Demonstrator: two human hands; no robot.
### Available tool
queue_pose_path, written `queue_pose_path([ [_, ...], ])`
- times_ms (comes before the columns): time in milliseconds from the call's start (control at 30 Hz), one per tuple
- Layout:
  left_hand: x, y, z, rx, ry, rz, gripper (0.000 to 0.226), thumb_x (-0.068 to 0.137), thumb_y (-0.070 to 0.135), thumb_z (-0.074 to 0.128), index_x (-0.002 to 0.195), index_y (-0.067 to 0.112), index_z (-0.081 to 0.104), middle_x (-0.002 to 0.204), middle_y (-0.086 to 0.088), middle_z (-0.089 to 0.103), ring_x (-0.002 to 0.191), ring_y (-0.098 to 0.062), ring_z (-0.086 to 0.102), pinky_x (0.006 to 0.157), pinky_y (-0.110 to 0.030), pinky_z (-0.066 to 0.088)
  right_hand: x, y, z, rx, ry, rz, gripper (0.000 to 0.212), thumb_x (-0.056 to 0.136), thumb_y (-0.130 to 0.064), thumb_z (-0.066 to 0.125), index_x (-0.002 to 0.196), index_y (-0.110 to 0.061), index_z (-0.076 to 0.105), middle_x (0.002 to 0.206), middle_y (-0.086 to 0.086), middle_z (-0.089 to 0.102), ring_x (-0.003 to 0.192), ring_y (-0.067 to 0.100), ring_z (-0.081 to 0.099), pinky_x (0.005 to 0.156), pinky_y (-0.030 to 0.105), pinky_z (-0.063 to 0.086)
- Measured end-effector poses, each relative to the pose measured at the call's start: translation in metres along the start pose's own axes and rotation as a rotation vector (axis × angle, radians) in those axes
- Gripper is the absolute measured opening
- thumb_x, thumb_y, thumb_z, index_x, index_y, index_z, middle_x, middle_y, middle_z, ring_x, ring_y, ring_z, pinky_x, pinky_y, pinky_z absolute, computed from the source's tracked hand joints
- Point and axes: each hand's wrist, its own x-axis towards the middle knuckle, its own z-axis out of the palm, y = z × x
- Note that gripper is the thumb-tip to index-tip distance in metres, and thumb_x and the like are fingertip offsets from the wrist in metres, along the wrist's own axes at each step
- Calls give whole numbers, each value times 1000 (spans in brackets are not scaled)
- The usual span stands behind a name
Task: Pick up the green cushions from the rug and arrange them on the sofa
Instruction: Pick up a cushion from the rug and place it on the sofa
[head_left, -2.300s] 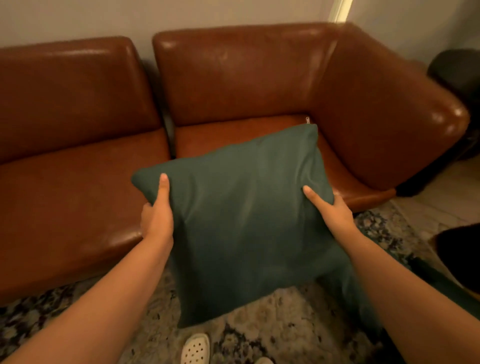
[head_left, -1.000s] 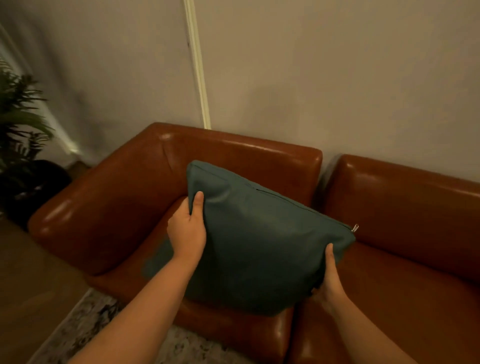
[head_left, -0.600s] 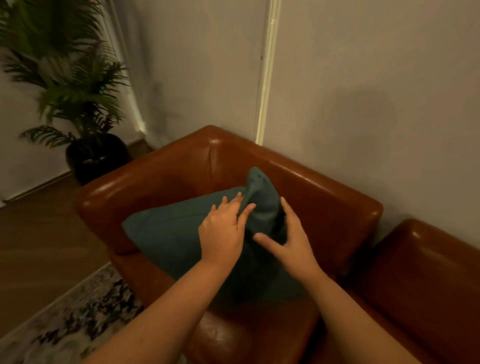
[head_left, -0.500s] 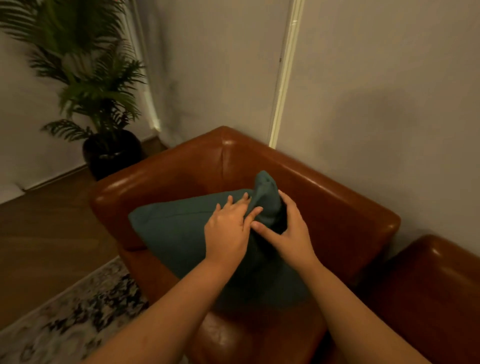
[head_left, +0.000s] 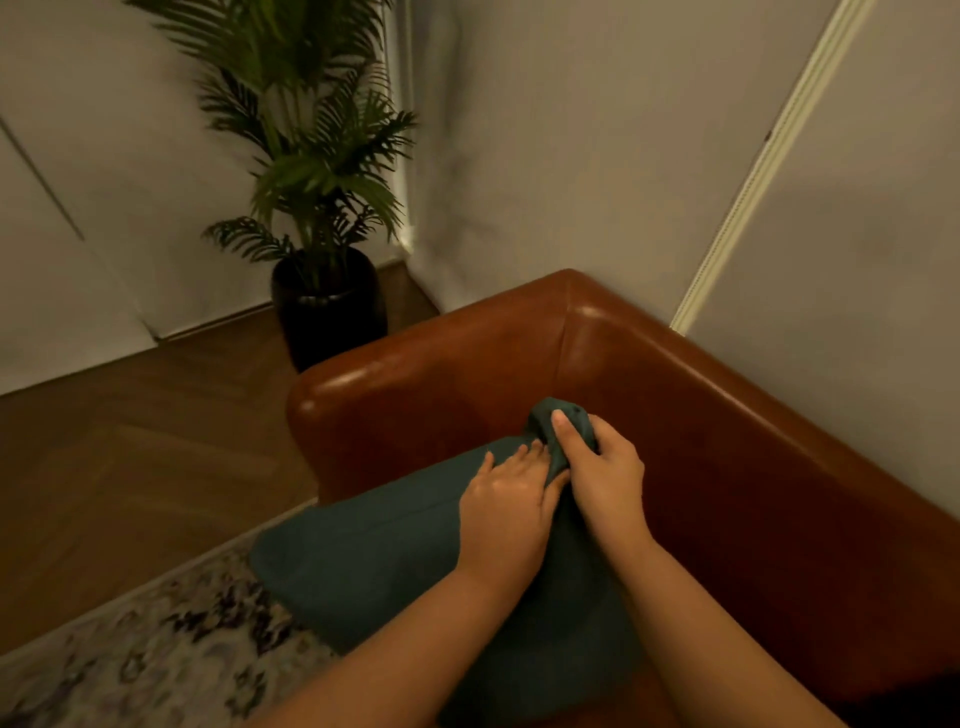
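Observation:
A dark green cushion leans in the corner seat of the brown leather sofa, its top corner pointing up toward the backrest. My right hand is closed around that top corner, thumb on top. My left hand lies flat on the cushion's face right beside it, fingers spread and pressing the fabric. The cushion's lower part is hidden behind my forearms.
A potted palm in a black pot stands on the wooden floor past the sofa's armrest. A patterned rug lies at the lower left. Grey walls close off the corner behind the sofa.
I carried the cushion from above the rug to the sofa's corner seat and set it down. My right hand has since closed on its top corner, and the view tilted down and left.

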Motion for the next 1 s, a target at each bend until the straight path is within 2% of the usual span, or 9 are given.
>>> queue_pose_path([
  [167,17,-109,-13,-33,-253,-52,62,88,66,17,145,42,26,155,13,26,143,-7,20,116,-38,-4,31,13,39,210,70,160,16,88,-33,65,82,-21,74,86,4,75,88,23,70,81,41,56],
  [300,4,-220,-27,48,-203,-481,71,85,73,17,143,36,35,152,3,36,140,-19,32,116,-49,10,74,21,53,286,-13,233,17,86,-36,66,86,-22,77,92,3,76,90,20,72,74,33,56],
  [400,5,-271,-34,-17,-375,-857,87,76,81,12,135,29,49,139,-7,52,127,-29,48,109,-50,31,101,29,68,330,-21,312,17,88,-32,66,86,-18,75,90,2,76,85,18,72,64,27,57],
  [533,2,-282,-45,-618,-710,-1224,88,68,84,38,122,18,62,118,-12,65,97,-28,66,83,-36,53,129,43,78,354,53,374,19,88,-32,66,97,-16,70,93,1,75,86,17,72,66,29,58],
  [600,4,-281,-54,-822,-720,-1216,62,73,66,60,111,17,64,87,-5,72,65,-17,68,51,-25,53,144,43,84,380,71,388,17,89,-30,65,96,-15,68,94,2,74,85,16,72,65,28,58],
  [700,24,-276,-59,-868,-575,-1138,21,91,22,61,104,6,62,69,-6,69,53,-14,63,39,-21,47,167,42,91,379,106,380,13,90,-28,63,94,-16,67,94,2,71,83,14,70,64,25,56],
  [800,59,-270,-64,-812,-463,-1095,12,95,11,53,101,2,58,95,-17,63,74,-22,63,43,-25,54,195,38,96,305,130,341,12,90,-30,64,89,-18,66,93,1,69,81,13,68,64,24,55],
  [900,93,-273,-68,-615,-359,-1025,18,96,15,51,107,1,57,104,-21,59,79,-29,62,43,-30,55,226,41,107,103,102,318,23,91,-35,62,99,-14,68,105,6,68,99,23,65,87,38,53],
  [1000,106,-273,-62,-132,-247,-867,38,98,30,43,127,6,51,124,-23,57,107,-41,57,83,-44,52,244,51,124,-282,52,241,46,94,-42,53,127,-9,57,129,13,59,119,30,54,102,39,42],
])
